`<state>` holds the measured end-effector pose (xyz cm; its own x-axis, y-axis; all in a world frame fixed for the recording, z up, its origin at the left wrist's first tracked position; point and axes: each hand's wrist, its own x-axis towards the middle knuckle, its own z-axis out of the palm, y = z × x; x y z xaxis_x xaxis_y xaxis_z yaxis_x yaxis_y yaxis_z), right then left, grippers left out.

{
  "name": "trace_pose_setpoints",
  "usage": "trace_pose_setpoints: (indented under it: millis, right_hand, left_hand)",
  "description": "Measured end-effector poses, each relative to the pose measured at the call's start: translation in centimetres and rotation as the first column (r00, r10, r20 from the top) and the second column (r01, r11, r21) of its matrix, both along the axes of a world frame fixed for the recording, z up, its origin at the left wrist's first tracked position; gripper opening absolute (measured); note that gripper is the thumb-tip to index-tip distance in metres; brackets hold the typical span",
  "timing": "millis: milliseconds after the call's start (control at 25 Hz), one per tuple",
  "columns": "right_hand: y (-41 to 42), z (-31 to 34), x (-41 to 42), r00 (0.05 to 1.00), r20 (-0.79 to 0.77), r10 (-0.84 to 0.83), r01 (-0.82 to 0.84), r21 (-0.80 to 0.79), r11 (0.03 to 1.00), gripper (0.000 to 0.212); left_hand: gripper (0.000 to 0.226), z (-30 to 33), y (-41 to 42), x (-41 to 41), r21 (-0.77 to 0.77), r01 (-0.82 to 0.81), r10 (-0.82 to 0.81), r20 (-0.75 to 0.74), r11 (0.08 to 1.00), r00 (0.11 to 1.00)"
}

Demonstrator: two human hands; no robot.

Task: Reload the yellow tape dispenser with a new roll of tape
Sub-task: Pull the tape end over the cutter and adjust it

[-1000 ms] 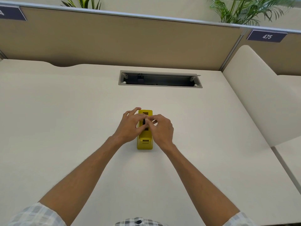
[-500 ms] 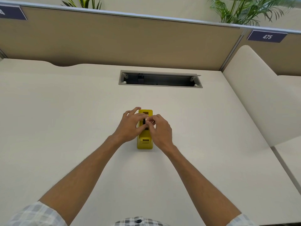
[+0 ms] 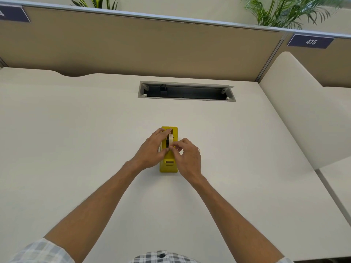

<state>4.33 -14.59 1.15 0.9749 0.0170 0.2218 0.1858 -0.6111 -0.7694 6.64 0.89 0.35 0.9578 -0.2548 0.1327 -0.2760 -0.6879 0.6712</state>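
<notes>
In the head view, the yellow plastic tape dispenser [image 3: 169, 164] stands on the pale cream desk top [image 3: 76, 139] just as it did a second ago, its long body pointing away from the person. The hands have changed around it: the left hand [image 3: 152, 150], which lay over the dispenser's middle, now reaches further along its left side, its straight fingers resting on the far end and its thumb curled in toward the centre. The right hand [image 3: 187, 156] has drawn back toward the dispenser's near end, so the pale roll of tape [image 3: 170, 139], mostly hidden before, now shows seated upright in the dispenser's slot. The right hand's thumb and forefinger are pinched together just nearer than the roll, meeting the left thumb there; they seem to hold the tape's loose end, though the strip itself is too thin to make out. Beyond the dispenser, well apart from it, a grey-framed rectangular cable slot [image 3: 187, 91] is cut into the desk, and a tan fabric partition [image 3: 152, 46] closes the far edge. To the right of the dispenser a cream curved side panel [image 3: 303, 111] rises at the desk's edge. Left of the dispenser the desk top runs wide and bare, as does the stretch between it and the person's checked shirt [image 3: 163, 258].
</notes>
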Motion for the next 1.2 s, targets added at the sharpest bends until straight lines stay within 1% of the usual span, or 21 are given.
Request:
trace_pose_setpoints:
  millis: [200,520,840,1000,1120,1200]
  right_hand:
    - [-0.1,-0.8,-0.9,0.999,-0.032,-0.034,0.034,-0.006,0.999,0.008]
    - [0.1,-0.9,-2.1,0.994,-0.099,-0.051,0.064,0.136,0.989,0.005]
    - [0.0,-1.2,-4.1,0.996,-0.058,-0.063,0.073,0.182,0.981,0.006]
    - [-0.1,-1.2,-4.6,0.997,-0.057,-0.060,0.070,0.194,0.979,0.006]
    - [-0.2,-1.1,-5.2,0.997,-0.047,-0.054,0.061,0.182,0.981,0.004]
    - [-0.2,-1.1,-5.7,0.998,-0.039,-0.048,0.054,0.181,0.982,0.004]
  left_hand:
    - [0.065,-0.6,0.2,0.2,0.025,-0.031,0.032,-0.026,0.999,0.999]
    - [0.063,-0.8,0.2,0.1,0.019,-0.028,0.029,-0.026,0.999,0.999]
    - [0.061,-1.3,0.0,-0.5,0.000,-0.037,0.037,0.018,0.999,0.999]
    - [0.060,-1.6,-0.1,-0.9,-0.013,-0.080,0.080,0.037,0.997,0.996]
    - [0.050,-1.6,-0.4,-1.2,-0.065,-0.123,0.127,0.066,0.990,0.990]
    - [0.033,-1.5,-0.6,-1.5,-0.085,-0.160,0.168,0.107,0.984,0.980]
